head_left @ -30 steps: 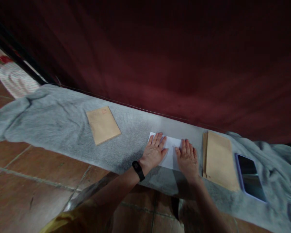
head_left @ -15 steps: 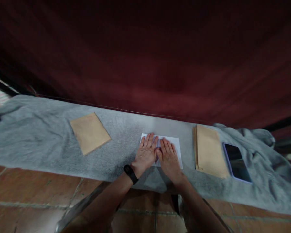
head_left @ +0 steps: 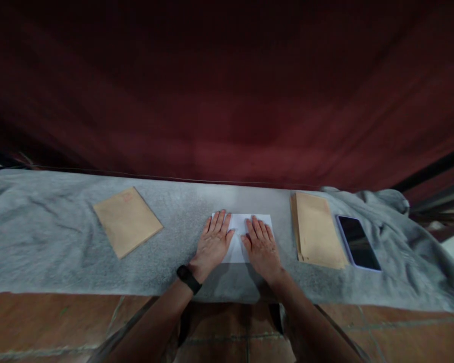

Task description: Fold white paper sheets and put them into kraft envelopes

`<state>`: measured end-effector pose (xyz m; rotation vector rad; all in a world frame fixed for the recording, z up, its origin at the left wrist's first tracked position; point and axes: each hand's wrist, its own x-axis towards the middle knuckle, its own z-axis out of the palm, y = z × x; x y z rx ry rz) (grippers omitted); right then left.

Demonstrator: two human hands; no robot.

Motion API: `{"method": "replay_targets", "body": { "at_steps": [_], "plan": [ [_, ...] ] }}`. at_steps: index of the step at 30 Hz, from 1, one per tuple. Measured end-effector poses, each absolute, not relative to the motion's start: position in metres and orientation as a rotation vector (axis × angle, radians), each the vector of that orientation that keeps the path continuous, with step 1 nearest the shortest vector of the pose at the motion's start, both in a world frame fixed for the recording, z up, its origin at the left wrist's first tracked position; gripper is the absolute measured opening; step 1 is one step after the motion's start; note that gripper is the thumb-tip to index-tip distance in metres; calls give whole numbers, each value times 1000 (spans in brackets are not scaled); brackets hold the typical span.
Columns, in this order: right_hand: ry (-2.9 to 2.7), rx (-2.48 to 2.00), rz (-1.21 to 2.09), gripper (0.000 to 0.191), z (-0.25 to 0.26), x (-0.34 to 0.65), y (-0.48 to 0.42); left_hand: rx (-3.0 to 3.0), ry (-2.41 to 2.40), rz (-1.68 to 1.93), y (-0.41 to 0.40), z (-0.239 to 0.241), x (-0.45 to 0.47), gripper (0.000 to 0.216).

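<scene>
A white sheet of paper (head_left: 237, 248) lies on the grey cloth in front of me. My left hand (head_left: 213, 241) rests flat on its left part, fingers stretched out and pointing away from me. On the right part of the paper lies my right hand (head_left: 261, 244), also flat with its fingers a little apart. A strip of bare paper shows between the two thumbs. Both palms hide much of the sheet. Around my left wrist is a black band (head_left: 189, 279).
The grey cloth (head_left: 53, 237) covers a long narrow surface. To the left lies a brown envelope (head_left: 128, 222); to the right, a stack of brown envelopes (head_left: 320, 232) beside a phone (head_left: 359, 242) with a purple edge. A dark red curtain (head_left: 227, 126) hangs behind. Tiled floor (head_left: 53, 322) shows below.
My hands have slid apart across the paper, the left one outward to the left, so more of the sheet shows between them. The camera view has turned slightly.
</scene>
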<state>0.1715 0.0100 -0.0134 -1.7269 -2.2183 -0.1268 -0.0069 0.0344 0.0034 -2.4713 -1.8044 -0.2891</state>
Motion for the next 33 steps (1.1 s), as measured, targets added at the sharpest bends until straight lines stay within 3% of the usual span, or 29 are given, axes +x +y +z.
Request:
{"method": "replay_targets", "body": {
  "at_steps": [22, 33],
  "plan": [
    [-2113, -1872, -164, 58, -15, 213, 9, -2318, -1889, -359, 33, 3, -39, 58],
    [-2146, -1675, 108, 57, 8, 161, 11, -2590, -1604, -384, 17, 9, 24, 60]
  ]
}}
